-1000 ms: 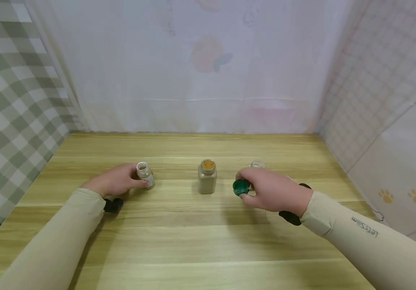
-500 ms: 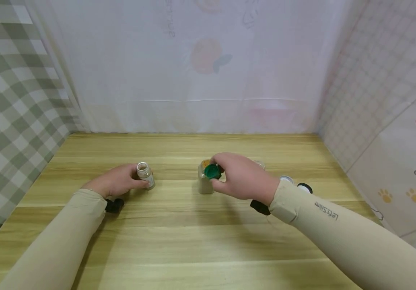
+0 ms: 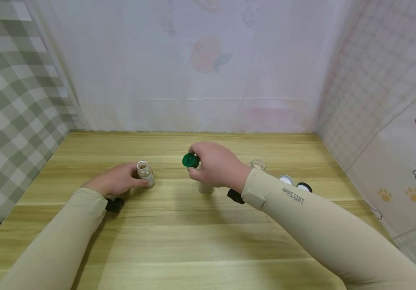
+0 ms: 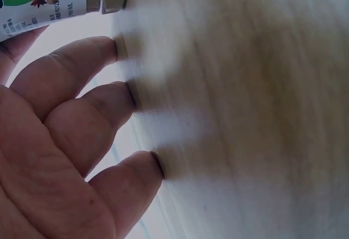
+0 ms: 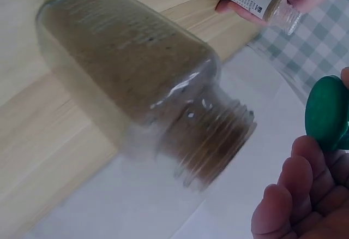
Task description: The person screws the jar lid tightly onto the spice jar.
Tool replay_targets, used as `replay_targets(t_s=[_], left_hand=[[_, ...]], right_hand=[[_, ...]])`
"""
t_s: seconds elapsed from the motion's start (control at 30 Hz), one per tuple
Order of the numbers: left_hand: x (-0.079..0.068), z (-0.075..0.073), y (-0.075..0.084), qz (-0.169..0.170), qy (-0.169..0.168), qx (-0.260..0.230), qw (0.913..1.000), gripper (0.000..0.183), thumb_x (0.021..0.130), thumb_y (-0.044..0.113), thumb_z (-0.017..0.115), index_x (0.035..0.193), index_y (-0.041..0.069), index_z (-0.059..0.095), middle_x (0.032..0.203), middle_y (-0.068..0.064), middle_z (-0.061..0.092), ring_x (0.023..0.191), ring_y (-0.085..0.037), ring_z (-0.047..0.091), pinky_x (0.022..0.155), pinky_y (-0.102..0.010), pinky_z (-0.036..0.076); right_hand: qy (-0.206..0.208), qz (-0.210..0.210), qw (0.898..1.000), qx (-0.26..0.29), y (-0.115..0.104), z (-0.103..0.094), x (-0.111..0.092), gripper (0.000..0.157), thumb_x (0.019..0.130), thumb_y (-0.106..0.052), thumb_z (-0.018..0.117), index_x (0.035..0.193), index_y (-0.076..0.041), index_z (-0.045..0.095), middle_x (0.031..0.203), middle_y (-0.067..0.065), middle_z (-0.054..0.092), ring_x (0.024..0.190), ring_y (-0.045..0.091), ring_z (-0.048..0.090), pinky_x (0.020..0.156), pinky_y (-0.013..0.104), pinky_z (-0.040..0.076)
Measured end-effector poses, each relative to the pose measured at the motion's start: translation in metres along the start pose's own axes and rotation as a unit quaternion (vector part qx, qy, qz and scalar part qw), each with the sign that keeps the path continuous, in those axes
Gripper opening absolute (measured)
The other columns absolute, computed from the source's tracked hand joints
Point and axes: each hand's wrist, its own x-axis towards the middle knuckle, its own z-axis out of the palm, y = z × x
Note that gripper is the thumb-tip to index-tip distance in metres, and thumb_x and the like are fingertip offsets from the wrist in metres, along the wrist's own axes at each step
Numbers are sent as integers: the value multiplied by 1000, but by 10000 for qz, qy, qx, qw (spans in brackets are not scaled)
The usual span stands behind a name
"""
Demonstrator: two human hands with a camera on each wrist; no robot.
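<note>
In the head view my left hand (image 3: 117, 180) holds a small labelled spice jar (image 3: 145, 174), uncapped and standing on the wooden table (image 3: 157, 241). Its label (image 4: 46, 1) shows at the corner of the left wrist view. My right hand (image 3: 219, 165) pinches a green cap (image 3: 190, 160) between thumb and fingers, with its hollow side facing the head camera. Behind that hand, mostly hidden in the head view, stands a square glass jar (image 3: 206, 188). The right wrist view shows this jar full of brown powder, its threaded neck (image 5: 215, 146) uncovered and apart from the cap.
To the right of the square jar is another open glass jar (image 3: 257, 164). Two lids lie near the right forearm, a white one (image 3: 286, 179) and a black-rimmed one (image 3: 304, 187). A pale curtain (image 3: 208, 80) hangs along the table's back edge.
My right hand has carried the green cap leftward, past the front of the square jar, toward the small jar. The left hand and its jar have stayed in place.
</note>
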Motion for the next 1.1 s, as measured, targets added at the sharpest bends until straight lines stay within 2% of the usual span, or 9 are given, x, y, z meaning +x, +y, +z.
replay_targets(t_s=[0.13, 0.3, 0.43, 0.57, 0.8, 1.1], left_hand=[[0, 0, 0, -69, 4, -26, 10000, 42, 84, 43, 64, 118, 20, 57, 111, 1, 65, 107, -19, 57, 95, -43, 40], [0, 0, 0, -181, -52, -123, 9997, 44, 83, 45, 65, 118, 19, 57, 113, 1, 64, 107, -18, 56, 94, -41, 40], [0, 0, 1, -190, -113, -228, 9995, 43, 83, 44, 65, 117, 19, 57, 112, 1, 64, 107, -18, 56, 94, -42, 40], [1, 1, 1, -114, -103, -217, 9996, 42, 83, 44, 65, 116, 20, 57, 111, 1, 64, 106, -18, 56, 95, -44, 40], [0, 2, 0, -121, -172, -313, 9993, 42, 84, 42, 65, 117, 18, 56, 112, 0, 64, 107, -18, 56, 95, -43, 40], [0, 1, 0, -135, -144, -183, 9996, 43, 84, 44, 65, 117, 18, 56, 112, 1, 64, 107, -19, 55, 95, -43, 40]], right_hand=[[-50, -78, 9995, -287, -5, 5, 12, 17, 83, -32, 58, 93, -18, 55, 84, -12, 54, 74, 6, 49, 66, 20, 43], [-144, -205, 9983, -535, -13, 10, 25, 16, 82, -31, 58, 88, -17, 54, 79, -6, 51, 74, 11, 46, 66, 23, 39], [-277, -138, 9971, -688, -19, 16, 32, 17, 82, -33, 57, 89, -17, 55, 80, -6, 51, 76, 11, 45, 65, 24, 39], [-404, -88, 9961, -784, -25, 21, 38, 22, 83, -34, 56, 96, -16, 55, 83, -6, 52, 79, 11, 46, 65, 23, 40], [-470, -92, 9952, -855, -32, 27, 46, 16, 84, -32, 57, 89, -17, 52, 80, -6, 51, 74, 11, 45, 61, 22, 40], [-463, -144, 9934, -1042, -36, 33, 54, 17, 84, -32, 58, 91, -17, 53, 81, -6, 51, 75, 11, 49, 62, 23, 43]])
